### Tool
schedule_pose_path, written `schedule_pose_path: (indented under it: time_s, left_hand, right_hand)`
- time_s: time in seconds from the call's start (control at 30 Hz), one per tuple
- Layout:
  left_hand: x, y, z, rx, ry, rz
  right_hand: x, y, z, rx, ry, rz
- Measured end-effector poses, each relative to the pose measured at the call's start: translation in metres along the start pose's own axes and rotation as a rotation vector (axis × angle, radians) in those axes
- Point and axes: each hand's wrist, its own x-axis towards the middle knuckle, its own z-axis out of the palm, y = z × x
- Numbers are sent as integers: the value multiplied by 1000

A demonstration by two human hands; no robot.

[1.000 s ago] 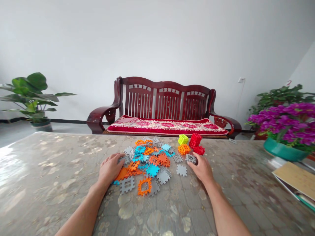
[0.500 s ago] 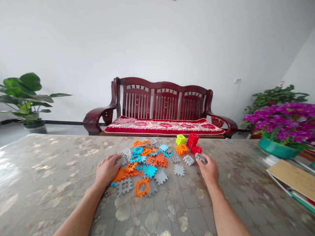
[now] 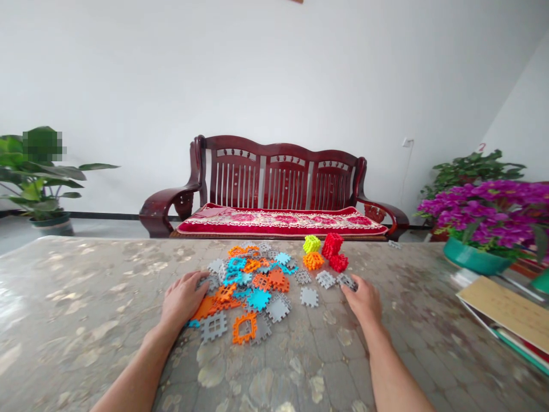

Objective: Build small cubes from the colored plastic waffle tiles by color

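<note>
My right hand [image 3: 363, 298] has its thumb and fingers on the right edge of a grey notched building tile [image 3: 345, 280], which lies low at the table surface. Just left of it are a grey window tile [image 3: 326, 279] and a solid grey tile [image 3: 309, 297]. My left hand [image 3: 183, 296] lies at the left side of a loose pile of tiles, fingers stretched forward beside a grey tile [image 3: 211, 281]. The pile has orange tiles [image 3: 245, 328], blue tiles [image 3: 258, 298] and grey ones, overlapping. Some tiles near my left fingers are partly hidden.
Behind the right-hand tiles stand a yellow-green cube [image 3: 311, 244], an orange block [image 3: 313, 261] and red blocks [image 3: 332, 245]. A teal flower pot [image 3: 474, 256] and a tan board [image 3: 508, 309] are on the right. Beyond the table [image 3: 107, 343] is a wooden bench [image 3: 285, 177].
The grey tile in my right hand has gone from tilted to flatter, lower on the table beside the window tile. My left hand stays by the pile. The whole view has shifted slightly.
</note>
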Motion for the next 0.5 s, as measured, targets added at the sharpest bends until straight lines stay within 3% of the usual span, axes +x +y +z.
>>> schedule_pose_path:
  time_s: [0.23, 0.37, 0.5]
  left_hand:
    - [0, 1, -1, 3, -12, 2]
    - [0, -1, 1, -6, 0, 5]
    - [0, 0, 1, -5, 8, 0]
  right_hand:
    - [-4, -19, -12, -70, 113, -40]
    - [-12, -43, -17, -23, 38, -209]
    - [-16, -54, -14, -30, -36, -250]
